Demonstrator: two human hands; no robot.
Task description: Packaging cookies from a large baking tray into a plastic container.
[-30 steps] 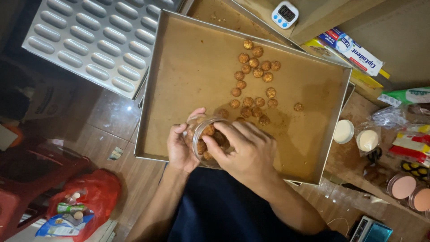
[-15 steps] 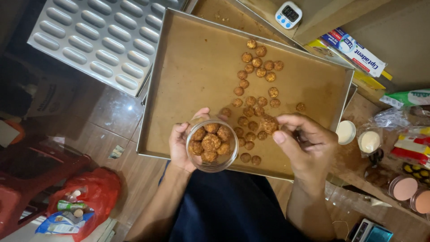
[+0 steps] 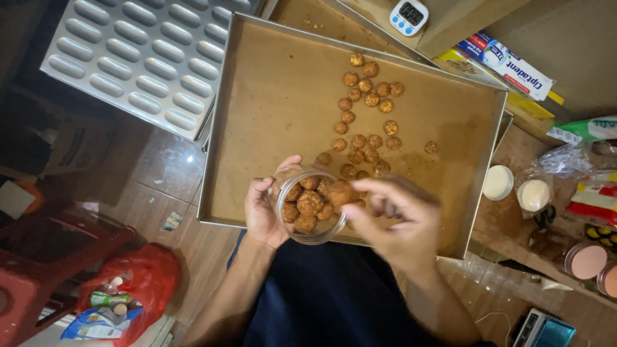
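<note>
Cupping the jar (image 3: 310, 207), left hand (image 3: 262, 212) steadies it; right hand (image 3: 395, 215) pinches a cookie (image 3: 340, 193) over it.

Right hand (image 3: 392, 218): a second ago spread over the mouth of the clear jar (image 3: 311, 205); half a second ago drawn off to the right above the baking tray (image 3: 270, 103), fingers pinched near the loose cookies (image 3: 367, 96); now back at the jar's rim, motion-blurred, one cookie (image 3: 340, 193) between its fingers at the opening. Jar contents: hidden a second ago, exposed since. Cookies lying nearest the jar: fewer than half a second ago.
</note>
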